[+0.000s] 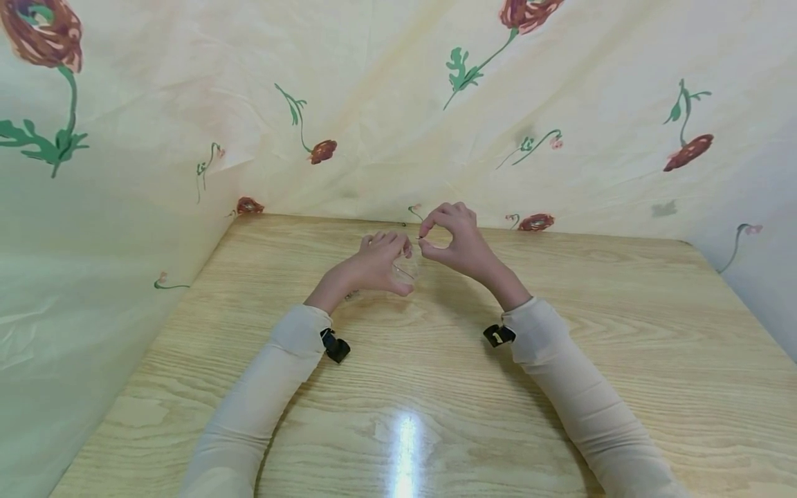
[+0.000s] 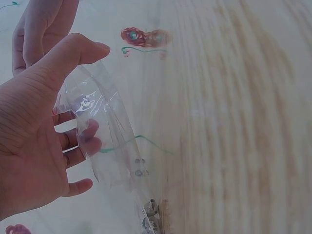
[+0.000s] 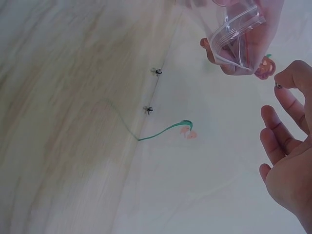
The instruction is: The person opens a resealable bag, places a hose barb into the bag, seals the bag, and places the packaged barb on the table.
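Note:
My left hand (image 1: 380, 263) holds a clear zip-lock bag (image 2: 100, 112), thumb on one side and curled fingers on the other. Small silvery metal pieces (image 2: 151, 214) show low in the left wrist view, at the bag's lower end. The bag's ridged mouth (image 3: 239, 34) stands spread in the right wrist view. Just to the right of the bag, my right hand (image 1: 457, 242) pinches a tiny dark metal piece (image 3: 278, 86) between thumb and forefinger. Its exact kind is too small to tell. The other right fingers are loosely bent.
Two more small metal pieces, one (image 3: 156, 71) above the other (image 3: 148, 110), lie near the table's back edge. The glossy wood-grain table (image 1: 423, 373) meets a flower-patterned cloth (image 1: 373, 104) behind and at the sides.

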The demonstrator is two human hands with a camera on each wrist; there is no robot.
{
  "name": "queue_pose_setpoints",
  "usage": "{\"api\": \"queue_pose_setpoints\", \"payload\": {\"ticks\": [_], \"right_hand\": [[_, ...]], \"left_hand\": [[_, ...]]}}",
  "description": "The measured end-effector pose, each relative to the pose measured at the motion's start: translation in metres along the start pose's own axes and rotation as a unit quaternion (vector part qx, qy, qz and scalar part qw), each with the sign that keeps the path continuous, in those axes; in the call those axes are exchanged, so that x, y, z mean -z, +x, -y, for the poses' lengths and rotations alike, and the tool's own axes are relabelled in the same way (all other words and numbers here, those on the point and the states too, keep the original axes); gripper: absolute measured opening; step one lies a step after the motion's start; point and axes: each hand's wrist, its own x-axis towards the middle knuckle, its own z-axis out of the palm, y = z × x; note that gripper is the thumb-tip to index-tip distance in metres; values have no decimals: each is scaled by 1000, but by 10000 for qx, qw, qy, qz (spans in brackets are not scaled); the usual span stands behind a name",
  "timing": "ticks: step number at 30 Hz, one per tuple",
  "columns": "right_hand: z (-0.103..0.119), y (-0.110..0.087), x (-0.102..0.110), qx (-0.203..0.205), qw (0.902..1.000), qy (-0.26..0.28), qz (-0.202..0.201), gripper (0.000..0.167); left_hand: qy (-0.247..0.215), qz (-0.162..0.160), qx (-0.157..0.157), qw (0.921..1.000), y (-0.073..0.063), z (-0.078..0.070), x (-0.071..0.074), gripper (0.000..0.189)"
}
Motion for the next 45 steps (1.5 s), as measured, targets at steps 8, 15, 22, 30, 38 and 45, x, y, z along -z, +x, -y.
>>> {"api": "queue_pose_setpoints", "payload": {"ticks": [8,15,22,30,38,45], "right_hand": [[6,1,1,73,10000,-21,56,9],[7,1,1,98,9999,-59,98,8],[9,1,1,106,9998,-13,142,8],[12,0,0,134,9997,-31,189,8],[14,0,-2,129,9997,-24,197,9],[17,-1,-2,74,9995,-40,307,9]], "left_hand": [[55,-16,-7,10000,0,-1,1,59],[58,-8,9,10000,0,-1,1,59],[136,-101,-21,9999,1,1,0,58],[193,-170,-55,9997,1,2,-1,57],[197,-164,-46,9997,1,2,-1,58],[231,-154,-37,9996,1,2,0,59]]}}
